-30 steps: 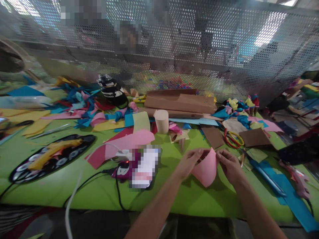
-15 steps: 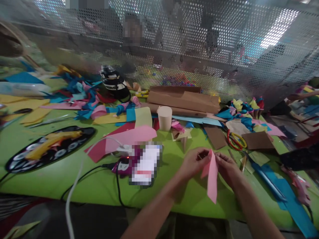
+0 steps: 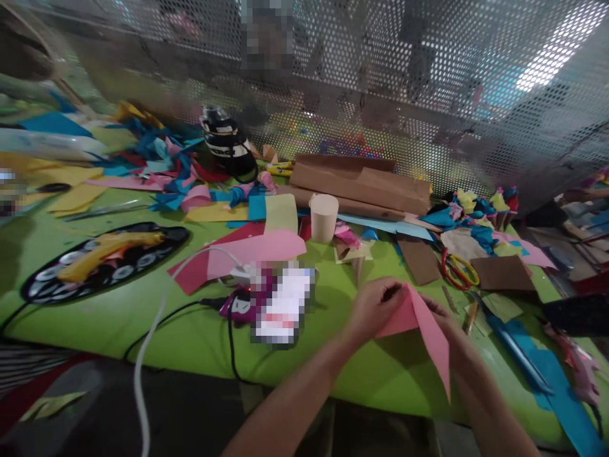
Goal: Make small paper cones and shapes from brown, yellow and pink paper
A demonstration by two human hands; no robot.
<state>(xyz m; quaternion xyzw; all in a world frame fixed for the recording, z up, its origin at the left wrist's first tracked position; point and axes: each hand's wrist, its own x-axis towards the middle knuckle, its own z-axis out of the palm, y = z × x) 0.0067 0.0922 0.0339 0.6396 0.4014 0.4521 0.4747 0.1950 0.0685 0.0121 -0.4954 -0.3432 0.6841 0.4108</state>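
A folded strip of pink paper (image 3: pixel 431 333) hangs between my hands, above the near right part of the green table (image 3: pixel 371 381). My left hand (image 3: pixel 375 308) pinches its upper left end, fingers closed. Gripping the upper right side of the fold is my right hand (image 3: pixel 435 311), its fingertips partly behind the paper. The paper spreads into two flaps, one toward the left and one pointing down to the right. Just beyond my hands lies a small tan paper cone (image 3: pixel 358 270). Red-and-yellow-handled scissors (image 3: pixel 459 270) rest to the right of my right hand.
A phone (image 3: pixel 284 308) lies beside a purple power strip (image 3: pixel 242 304) with cables trailing over the edge. Further left, a yellow glue gun (image 3: pixel 109 254) sits on a black tray. A beige paper cup (image 3: pixel 324 219), a blue cutter (image 3: pixel 516 346) and a pink glue gun (image 3: pixel 578 368) are also here.
The pink paper has opened out: its two flaps stand wider apart, the right one swung rightward. Both hands still hold it. The camera view has shifted slightly.
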